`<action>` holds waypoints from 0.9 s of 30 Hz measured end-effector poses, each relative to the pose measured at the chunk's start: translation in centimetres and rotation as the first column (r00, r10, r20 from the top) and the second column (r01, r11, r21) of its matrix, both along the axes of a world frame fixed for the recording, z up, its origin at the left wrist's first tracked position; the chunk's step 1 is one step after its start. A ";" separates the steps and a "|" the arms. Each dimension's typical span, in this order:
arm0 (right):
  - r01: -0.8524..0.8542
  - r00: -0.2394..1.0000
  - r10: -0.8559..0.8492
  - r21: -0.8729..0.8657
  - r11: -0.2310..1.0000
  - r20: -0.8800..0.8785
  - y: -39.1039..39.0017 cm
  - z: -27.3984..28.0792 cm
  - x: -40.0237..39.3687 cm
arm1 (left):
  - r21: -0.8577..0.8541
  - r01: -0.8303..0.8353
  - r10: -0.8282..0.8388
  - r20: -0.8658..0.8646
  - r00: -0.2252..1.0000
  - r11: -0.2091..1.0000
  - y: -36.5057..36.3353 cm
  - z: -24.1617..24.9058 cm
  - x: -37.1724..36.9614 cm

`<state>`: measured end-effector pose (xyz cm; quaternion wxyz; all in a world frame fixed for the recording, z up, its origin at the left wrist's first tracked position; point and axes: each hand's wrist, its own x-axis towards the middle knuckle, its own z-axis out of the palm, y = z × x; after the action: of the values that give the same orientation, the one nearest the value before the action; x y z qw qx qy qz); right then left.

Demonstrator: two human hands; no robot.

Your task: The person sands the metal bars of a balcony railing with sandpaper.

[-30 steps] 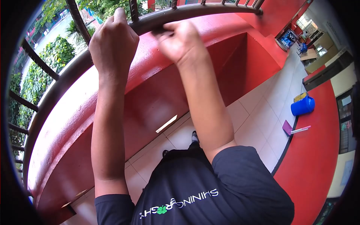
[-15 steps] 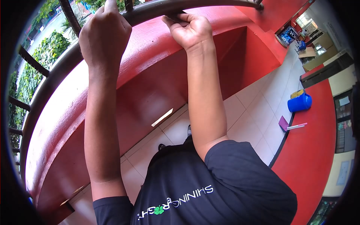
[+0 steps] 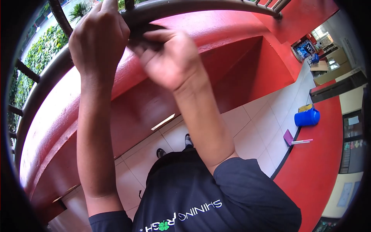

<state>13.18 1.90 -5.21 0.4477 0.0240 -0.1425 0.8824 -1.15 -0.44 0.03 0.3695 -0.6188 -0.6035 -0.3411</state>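
Your left hand [image 3: 98,38] has a closed grip around the dark metal railing [image 3: 201,5], whose long axis arcs left to right above the red ledge [image 3: 162,81]. Your right hand [image 3: 170,58] pinches a small dark pad [image 3: 145,36] just under the rail, beside the left.

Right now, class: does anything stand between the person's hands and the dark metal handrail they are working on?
Nothing separate does. The left hand is closed around the handrail directly. The right hand presses a small dark piece, blurred and hard to identify, against the rail's underside, so only that piece lies between its fingers and the metal.
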 end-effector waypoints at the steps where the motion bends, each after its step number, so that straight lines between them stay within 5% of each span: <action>1: 0.297 0.952 -0.288 -0.092 0.950 0.104 0.9 1.2 2.1 | 0.027 0.000 0.000 -0.008 1.000 1.000 -0.1 -0.2 0.1; 2: 0.371 0.927 -0.375 -0.211 0.904 0.025 3.5 1.6 5.2 | 0.067 -0.002 0.004 -0.029 1.000 0.998 0.3 -0.4 -0.1; 4: 0.533 0.846 -0.532 -0.056 0.844 0.030 4.9 2.8 7.0 | 0.080 -0.068 0.074 -0.068 0.995 0.994 0.7 -0.5 0.3; 6: 0.456 0.888 -0.455 -0.237 0.858 0.060 2.3 3.4 2.8 | 0.084 -0.096 0.100 -0.054 0.994 0.992 0.6 -0.5 0.7; 10: 0.224 0.973 -0.210 -0.171 0.960 0.097 1.4 4.5 5.1 | 0.081 -0.101 0.104 -0.029 0.994 0.992 0.3 -0.5 0.8; 12: 0.463 0.886 -0.448 -0.190 0.866 0.118 5.9 4.8 10.4 | 0.070 -0.171 0.171 -0.005 0.985 0.983 0.6 -0.3 1.3; 14: 0.698 0.709 -0.669 -0.083 0.712 0.224 8.6 4.4 11.3 | 0.012 -0.229 0.229 0.019 0.973 0.973 0.7 -0.1 1.7; 16: 0.803 0.480 -0.745 0.111 0.586 0.462 2.7 6.7 8.7 | 0.009 -0.212 0.212 0.049 0.976 0.977 0.5 -0.1 1.9; 17: 0.758 0.251 -0.797 0.400 0.515 0.549 2.1 5.4 9.0 | 0.007 -0.204 0.203 0.050 0.978 0.979 0.4 -0.1 1.8; 18: 0.775 -0.180 -0.942 0.631 0.043 0.285 4.2 2.9 8.9 | 0.006 -0.196 0.195 0.053 0.979 0.981 0.4 -0.1 1.9; 20: 0.544 -0.415 -0.909 0.808 -0.227 0.024 6.0 2.4 12.7 | 0.027 -0.213 0.211 0.049 0.976 0.977 0.4 0.0 2.2; 21: 0.353 -0.489 -0.871 0.903 -0.246 -0.047 6.9 3.0 14.6 | 0.035 -0.222 0.220 0.054 0.974 0.975 0.5 -0.1 2.3; 24: -0.138 -0.461 -0.838 0.956 -0.259 -0.293 10.3 3.2 16.7 | 0.047 -0.183 0.181 0.051 0.982 0.982 0.6 -0.2 1.8; 25: -0.262 -0.332 -0.895 0.940 -0.216 -0.299 9.6 2.3 15.4 | 0.024 -0.203 0.201 0.060 0.978 0.979 0.5 -0.2 1.9; 27: -0.320 -0.402 -0.836 0.913 -0.254 -0.373 8.8 1.1 14.7 | 0.035 -0.197 0.195 0.051 0.979 0.980 0.6 -0.4 1.8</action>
<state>27.92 10.68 -4.10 0.5395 -0.3619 -0.7463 -0.1449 0.62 0.17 -0.33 0.3994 -0.5406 -0.6631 -0.3295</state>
